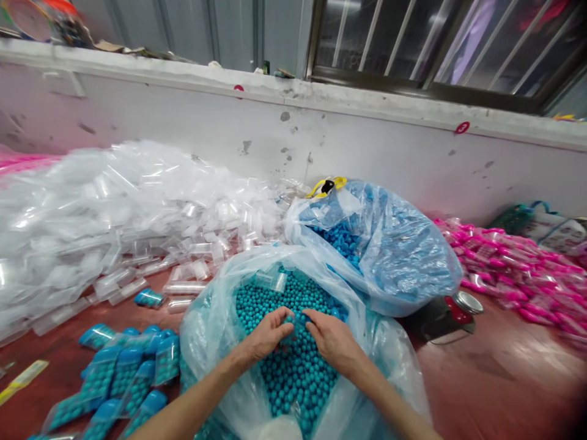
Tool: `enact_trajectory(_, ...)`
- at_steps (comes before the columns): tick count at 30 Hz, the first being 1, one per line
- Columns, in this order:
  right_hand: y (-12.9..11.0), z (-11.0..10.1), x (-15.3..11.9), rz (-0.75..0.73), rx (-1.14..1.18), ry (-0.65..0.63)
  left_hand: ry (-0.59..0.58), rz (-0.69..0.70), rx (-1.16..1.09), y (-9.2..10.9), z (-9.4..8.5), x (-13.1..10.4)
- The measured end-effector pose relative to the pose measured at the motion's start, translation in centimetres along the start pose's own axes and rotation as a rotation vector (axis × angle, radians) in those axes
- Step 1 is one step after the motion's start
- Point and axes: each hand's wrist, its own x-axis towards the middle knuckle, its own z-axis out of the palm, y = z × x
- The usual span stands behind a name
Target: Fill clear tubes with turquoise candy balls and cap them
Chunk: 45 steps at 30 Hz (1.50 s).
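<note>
Both hands are over an open plastic bag [204, 324] full of teal beads [298, 391]. My left hand [268, 336] is closed, its thumb and fingers pinching a small clear container [288, 327] that is partly hidden by the fingers. Facing it, a small gap away, my right hand [332, 342] pinches a small blue cap [302, 316]. A loose clear container [278, 282] lies on the beads at the bag's far side. Behind this bag, a second plastic bag [403, 244] holds small blue caps [339, 238].
Clear empty containers [137, 214] are heaped at the left. Filled containers with blue caps [123, 370] lie on the red table [513, 379], near a yellow-handled tool [22, 382]. Pink packs [509, 263] are piled right. A metal-lidded jar [465, 304] stands beside the blue bag.
</note>
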Motion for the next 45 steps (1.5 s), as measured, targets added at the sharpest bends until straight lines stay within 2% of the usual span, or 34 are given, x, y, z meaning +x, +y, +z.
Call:
enact_trajectory(2,-0.2,-0.5,-0.4,-0.011,-0.141,-0.084,0.021,-0.009,0.053,0.1,-0.1,-0.2)
enact_trajectory(4,-0.1,-1.0,-0.7,-0.002,-0.179,-0.13,0.024,-0.027,0.087,0.2,-0.3,-0.4)
enact_trajectory(7,0.2,-1.0,-0.5,0.012,-0.041,-0.002,0.006,-0.049,0.068,0.6,0.0,-0.8)
enact_trajectory(10,0.4,0.0,-0.2,-0.026,0.161,0.111,-0.027,-0.03,-0.015,0.8,0.6,-1.1)
enact_trajectory(12,0.6,0.8,-0.2,-0.006,0.19,0.153,-0.015,-0.025,-0.03,0.6,0.8,-1.2)
enact_trajectory(14,0.8,1.3,-0.4,0.064,0.046,0.155,0.028,-0.049,-0.001,0.2,0.8,-1.4)
enact_trajectory(16,0.9,1.5,-0.7,0.1,-0.189,0.087,0.065,-0.074,0.03,-0.3,0.6,-1.4)
enact_trajectory(18,0.8,1.3,-0.9,0.066,-0.332,0.037,0.077,-0.084,0.039,-0.5,0.6,-1.5)
enact_trajectory(19,0.7,1.2,-1.0,0.047,-0.335,0.058,0.077,-0.086,0.037,-0.5,0.6,-1.5)
enact_trajectory(23,0.4,1.4,-1.2,-0.049,-0.113,0.247,0.054,-0.069,-0.009,0.3,1.1,-1.7)
enact_trajectory(26,0.2,1.9,-1.5,-0.156,0.006,0.282,0.043,-0.037,-0.075,0.4,1.5,-1.8)
enact_trajectory(30,0.4,2.4,-1.6,-0.225,0.09,0.334,0.031,-0.027,-0.2,-0.5,2.0,-1.8)
enact_trajectory(34,0.6,2.6,-1.4,-0.226,0.173,0.338,0.055,-0.029,-0.27,-0.9,2.3,-1.9)
enact_trajectory(40,0.1,2.2,-0.8,-0.198,0.157,0.292,0.099,-0.003,-0.267,-0.4,2.6,-2.2)
enact_trajectory(45,-0.6,1.5,-0.9,-0.304,0.079,0.197,0.19,-0.009,-0.25,-0.4,3.0,-2.3)
